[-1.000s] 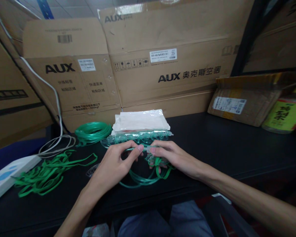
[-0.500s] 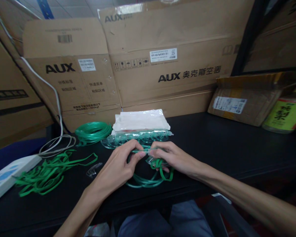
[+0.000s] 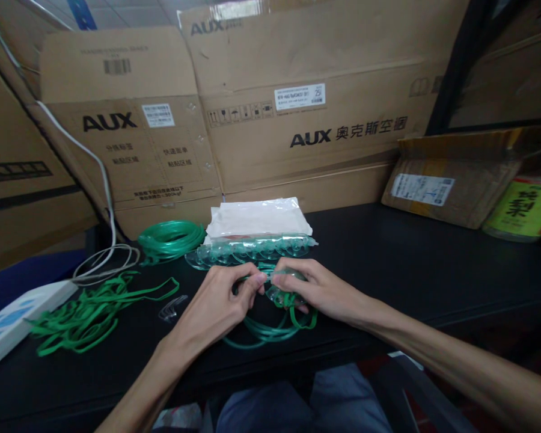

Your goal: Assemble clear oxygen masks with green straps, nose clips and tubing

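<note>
My left hand (image 3: 216, 304) and my right hand (image 3: 313, 288) meet fingertip to fingertip over the black table (image 3: 433, 270). Both pinch a green tube (image 3: 261, 331) where it joins a clear mask piece (image 3: 288, 294) with a green strap. The tube loops down onto the table below my hands. Just behind them lies a row of clear green masks (image 3: 252, 249) under a stack of white plastic bags (image 3: 256, 218).
A coil of green tubing (image 3: 171, 236) and a heap of green straps (image 3: 85, 316) lie at the left, with a small clear part (image 3: 172, 308) nearby. A white cable (image 3: 103, 264) and a white box (image 3: 13, 319) sit far left. Cardboard boxes (image 3: 297, 108) wall the back; a jar (image 3: 527, 204) stands right.
My fingertips have drawn closer together on the tube and mask piece. The tube loop has shifted slightly on the table.
</note>
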`<control>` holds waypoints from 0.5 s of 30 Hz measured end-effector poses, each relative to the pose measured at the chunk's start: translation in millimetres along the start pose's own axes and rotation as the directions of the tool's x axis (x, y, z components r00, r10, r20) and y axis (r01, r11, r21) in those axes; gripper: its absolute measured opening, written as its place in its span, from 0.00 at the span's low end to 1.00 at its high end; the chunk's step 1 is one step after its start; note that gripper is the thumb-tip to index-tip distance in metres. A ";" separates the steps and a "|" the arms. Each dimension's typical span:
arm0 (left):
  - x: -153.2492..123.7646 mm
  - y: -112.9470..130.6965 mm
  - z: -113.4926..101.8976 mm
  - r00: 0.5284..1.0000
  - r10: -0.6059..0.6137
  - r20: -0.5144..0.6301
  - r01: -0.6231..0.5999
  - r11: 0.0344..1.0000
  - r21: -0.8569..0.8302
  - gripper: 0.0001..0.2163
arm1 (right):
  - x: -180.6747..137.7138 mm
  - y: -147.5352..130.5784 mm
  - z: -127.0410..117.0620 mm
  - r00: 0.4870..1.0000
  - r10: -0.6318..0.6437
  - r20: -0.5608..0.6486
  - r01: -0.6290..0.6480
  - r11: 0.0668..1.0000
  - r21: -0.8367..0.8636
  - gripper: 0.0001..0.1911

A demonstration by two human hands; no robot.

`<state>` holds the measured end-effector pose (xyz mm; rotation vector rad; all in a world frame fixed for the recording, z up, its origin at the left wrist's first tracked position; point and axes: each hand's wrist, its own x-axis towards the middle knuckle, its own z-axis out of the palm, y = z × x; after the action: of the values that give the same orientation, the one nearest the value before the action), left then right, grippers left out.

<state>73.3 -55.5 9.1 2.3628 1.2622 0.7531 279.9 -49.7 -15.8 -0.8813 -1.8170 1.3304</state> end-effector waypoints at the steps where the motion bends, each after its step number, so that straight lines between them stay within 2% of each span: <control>1: 0.5 -0.7 1.1 1.000 0.006 -0.005 -0.006 1.000 -0.016 0.16 | 0.3 0.4 0.1 1.000 -0.004 0.001 0.004 1.000 0.008 0.19; 9: 0.4 -2.8 7.0 0.991 0.107 -0.083 -0.108 0.994 -0.014 0.08 | 0.5 2.5 0.0 1.000 -0.005 0.006 0.005 0.999 0.042 0.16; 15: 2.2 -3.4 2.6 0.986 0.130 -0.108 -0.127 0.991 0.031 0.09 | 0.4 -3.4 -0.5 1.000 0.014 -0.010 -0.013 0.996 0.093 0.19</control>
<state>73.6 -51.9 5.9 2.4714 1.1762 0.9239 279.7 -49.9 -12.3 -0.8501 -1.7287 1.4042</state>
